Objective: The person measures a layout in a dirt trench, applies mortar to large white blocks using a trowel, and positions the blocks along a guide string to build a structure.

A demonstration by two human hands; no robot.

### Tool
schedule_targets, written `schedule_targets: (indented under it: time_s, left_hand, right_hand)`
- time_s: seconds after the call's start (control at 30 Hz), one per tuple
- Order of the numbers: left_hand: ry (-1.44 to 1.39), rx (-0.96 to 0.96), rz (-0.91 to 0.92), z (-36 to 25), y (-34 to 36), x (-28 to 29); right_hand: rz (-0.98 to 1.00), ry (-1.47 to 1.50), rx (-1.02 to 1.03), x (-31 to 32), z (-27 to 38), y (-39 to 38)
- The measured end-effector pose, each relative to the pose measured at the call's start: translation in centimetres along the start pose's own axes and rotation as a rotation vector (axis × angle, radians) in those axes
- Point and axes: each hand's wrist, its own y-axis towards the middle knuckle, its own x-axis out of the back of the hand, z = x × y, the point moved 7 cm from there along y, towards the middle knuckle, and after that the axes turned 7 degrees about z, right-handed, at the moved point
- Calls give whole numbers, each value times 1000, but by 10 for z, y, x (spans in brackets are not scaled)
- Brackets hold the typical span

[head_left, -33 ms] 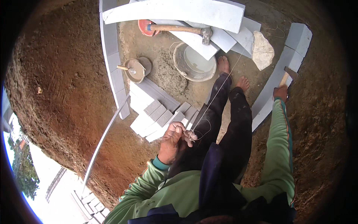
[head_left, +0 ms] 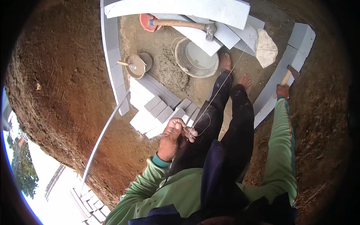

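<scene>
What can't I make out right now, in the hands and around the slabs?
- Tool: head view; right hand covers part of its handle.
- String: head view; too thin to tell how it winds in left hand.
- Top slab: head view; picture's top edge cuts it off.
- Red bowl: head view; sledgehammer hides part.
</scene>
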Motion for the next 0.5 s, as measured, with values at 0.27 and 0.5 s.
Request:
schedule_targets:
  time_s: [0.27, 0.5]
  left_hand:
    - [-307, -118, 81, -38, -74, 13]
    - [-341, -102, 407, -21, -106, 3]
  right_hand:
    - [699, 1680, 74, 2, 97, -246]
    - [1365, 1614, 316, 85, 280, -531]
